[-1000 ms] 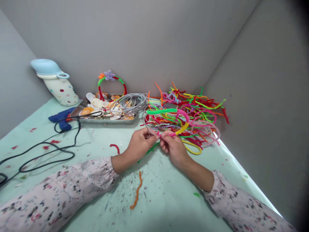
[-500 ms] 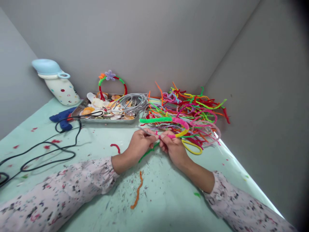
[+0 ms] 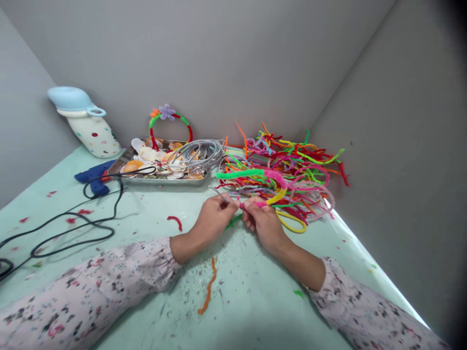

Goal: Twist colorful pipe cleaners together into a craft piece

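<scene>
Between my hands is a curved wire (image 3: 276, 177) wrapped in green, pink and yellow pipe cleaner, its green end pointing left above my left hand. My right hand (image 3: 263, 218) pinches the lower pink wrapped stretch between thumb and finger. Closed close beside it, my left hand (image 3: 212, 216) grips the bare grey part of the same wire, whose tip sticks out past the knuckles. A short pink pipe cleaner end stands up between the fingertips. Part of a green pipe cleaner (image 3: 233, 221) shows beneath the hands.
Behind lies a heap of coloured pipe cleaners (image 3: 302, 158). A metal tray (image 3: 164, 182) holds shell-like pieces, a grey wire coil (image 3: 204, 154) and a wrapped hoop (image 3: 189, 129). A blue glue gun (image 3: 95, 177), its black cord (image 3: 113, 214) and a bottle (image 3: 95, 138) are left; an orange pipe cleaner (image 3: 209, 287) lies in front.
The wrapped wire's green end has shifted slightly right and up. Both hands keep their pinch in nearly the same place, with small finger movement.
</scene>
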A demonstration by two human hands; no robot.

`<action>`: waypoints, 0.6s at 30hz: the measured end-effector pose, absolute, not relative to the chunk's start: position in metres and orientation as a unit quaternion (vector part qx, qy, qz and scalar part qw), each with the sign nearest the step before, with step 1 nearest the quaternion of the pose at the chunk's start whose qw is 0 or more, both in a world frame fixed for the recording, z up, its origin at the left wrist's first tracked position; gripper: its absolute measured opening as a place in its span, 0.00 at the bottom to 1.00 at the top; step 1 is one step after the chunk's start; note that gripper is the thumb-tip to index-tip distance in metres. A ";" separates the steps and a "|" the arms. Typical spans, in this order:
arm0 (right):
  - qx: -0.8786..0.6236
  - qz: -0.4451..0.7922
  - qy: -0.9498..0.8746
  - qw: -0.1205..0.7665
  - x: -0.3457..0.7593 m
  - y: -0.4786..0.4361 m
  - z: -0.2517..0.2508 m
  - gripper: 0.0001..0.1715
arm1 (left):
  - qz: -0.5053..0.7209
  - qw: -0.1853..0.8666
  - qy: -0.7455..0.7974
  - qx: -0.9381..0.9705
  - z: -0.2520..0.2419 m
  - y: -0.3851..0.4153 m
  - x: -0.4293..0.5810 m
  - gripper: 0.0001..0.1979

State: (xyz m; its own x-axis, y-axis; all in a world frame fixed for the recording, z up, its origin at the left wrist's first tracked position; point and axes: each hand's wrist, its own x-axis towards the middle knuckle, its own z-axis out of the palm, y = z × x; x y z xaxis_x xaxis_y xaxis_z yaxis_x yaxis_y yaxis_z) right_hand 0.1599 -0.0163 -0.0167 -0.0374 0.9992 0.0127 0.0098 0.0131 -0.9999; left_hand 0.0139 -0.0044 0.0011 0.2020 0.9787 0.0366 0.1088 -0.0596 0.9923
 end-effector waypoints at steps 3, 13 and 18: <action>-0.483 0.483 -0.545 0.487 0.160 -0.017 -0.015 0.19 | 0.431 0.513 0.462 0.581 0.003 -0.005 0.014 0.10; -0.469 0.453 -0.590 0.476 0.161 -0.020 -0.018 0.20 | 0.457 0.533 0.470 0.535 0.001 -0.005 0.015 0.11; -0.465 0.447 -0.601 0.472 0.161 -0.021 -0.019 0.17 | 0.464 0.526 0.471 0.534 0.001 -0.005 0.015 0.12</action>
